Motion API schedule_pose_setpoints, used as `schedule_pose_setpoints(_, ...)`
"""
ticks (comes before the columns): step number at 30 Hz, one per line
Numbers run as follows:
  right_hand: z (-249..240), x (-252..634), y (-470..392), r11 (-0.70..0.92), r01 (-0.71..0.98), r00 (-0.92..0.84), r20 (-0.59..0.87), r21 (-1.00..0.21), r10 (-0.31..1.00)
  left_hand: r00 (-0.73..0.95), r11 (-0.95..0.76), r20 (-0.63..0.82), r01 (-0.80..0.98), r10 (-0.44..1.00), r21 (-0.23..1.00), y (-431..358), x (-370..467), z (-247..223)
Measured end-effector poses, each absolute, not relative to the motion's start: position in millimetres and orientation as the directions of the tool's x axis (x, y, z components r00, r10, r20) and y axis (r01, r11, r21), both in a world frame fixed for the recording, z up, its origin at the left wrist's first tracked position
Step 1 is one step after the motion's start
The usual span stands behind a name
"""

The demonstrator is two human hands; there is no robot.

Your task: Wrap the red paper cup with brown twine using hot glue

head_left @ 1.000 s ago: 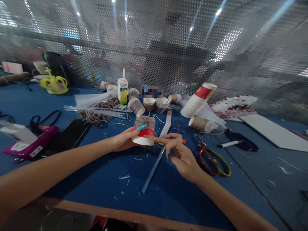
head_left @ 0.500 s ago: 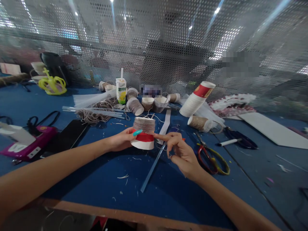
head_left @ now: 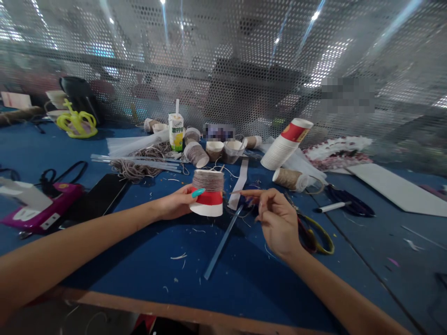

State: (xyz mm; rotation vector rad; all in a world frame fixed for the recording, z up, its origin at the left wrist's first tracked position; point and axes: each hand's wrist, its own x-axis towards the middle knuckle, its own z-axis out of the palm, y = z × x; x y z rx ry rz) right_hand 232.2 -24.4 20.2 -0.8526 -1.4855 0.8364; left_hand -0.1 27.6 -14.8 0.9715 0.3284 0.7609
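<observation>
The left hand point(head_left: 177, 202) is clamped on a paper cup point(head_left: 206, 211), its turquoise-nailed thumb near the top of the red band and its fingers mostly hidden, a grip that seems chosen to steady the cup while leaving the wound cord point(head_left: 208, 181) largely uncovered. The cup is over the middle of the surface point(head_left: 139, 265), white end downward; whether that end touches down cannot be told. The right hand point(head_left: 280, 218) is near the cup but apart from it, forefinger pointing toward it and the other fingers curled by the thumb (I cannot tell whether a strand is pinched there). A clear stick point(head_left: 223, 243) lies slantwise between the hands, and the scissors handles point(head_left: 327, 235) show partly behind the right hand, both probably placed to be within easy reach. Farther back, a tangle of cord point(head_left: 133, 170), a cord-wrapped cup point(head_left: 196, 154) on its side and a tilted stack of paper cups point(head_left: 282, 148) sit beyond the hands, perhaps to leave working room in front.
</observation>
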Motion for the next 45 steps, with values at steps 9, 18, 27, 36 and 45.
schedule_pose_setpoints(9, 23, 226, -40, 0.722, 0.422, -0.482, 0.539, -0.548, 0.69, 0.673, 0.218, 0.117, -0.392, 0.73, 0.894, 25, 4, -15)
schedule_pose_setpoints(18, 24, 226, -40, 0.714, 0.484, -0.453, 0.553, -0.507, 0.7, 0.681, 0.256, 0.105, -0.408, 0.725, 0.876, 24, 5, -10)
schedule_pose_setpoints(27, 20, 230, -34, 0.518, 0.14, -0.211, 0.486, -0.844, 0.848, 0.677, 0.348, 0.018, -0.4, 0.736, 0.848, 24, 4, -7)
schedule_pose_setpoints(36, 22, 229, -31, 0.406, 0.093, -0.086, 0.399, -0.909, 0.913, 0.725, 0.363, 0.074, -0.428, 0.685, 0.827, 26, 0, -10)
schedule_pose_setpoints(45, 19, 230, -37, 0.524, 0.203, -0.207, 0.487, -0.827, 0.849, 0.731, 0.301, 0.093, -0.389, 0.676, 0.87, 26, -1, -11)
